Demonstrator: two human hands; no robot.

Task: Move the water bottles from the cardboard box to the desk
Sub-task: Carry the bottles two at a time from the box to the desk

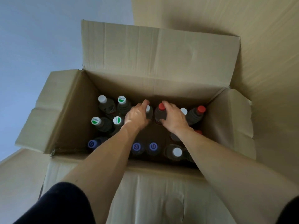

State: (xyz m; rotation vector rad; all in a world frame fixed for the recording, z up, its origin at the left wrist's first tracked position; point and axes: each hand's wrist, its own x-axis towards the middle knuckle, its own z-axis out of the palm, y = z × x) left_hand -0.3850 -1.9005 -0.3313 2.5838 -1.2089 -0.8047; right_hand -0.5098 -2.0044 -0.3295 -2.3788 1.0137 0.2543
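Bottles upright in cardboard box [68,101], left hand [137,116] gripping white-capped bottle [149,111], right hand [174,118] gripping red-capped bottle [160,113] (fingers curled)

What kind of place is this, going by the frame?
Hard to say; likely a home or office room, indoors. An open cardboard box of capped bottles sits on the floor against a plain beige surface, with a pale wall behind. Left hand and right hand each grip a bottle.
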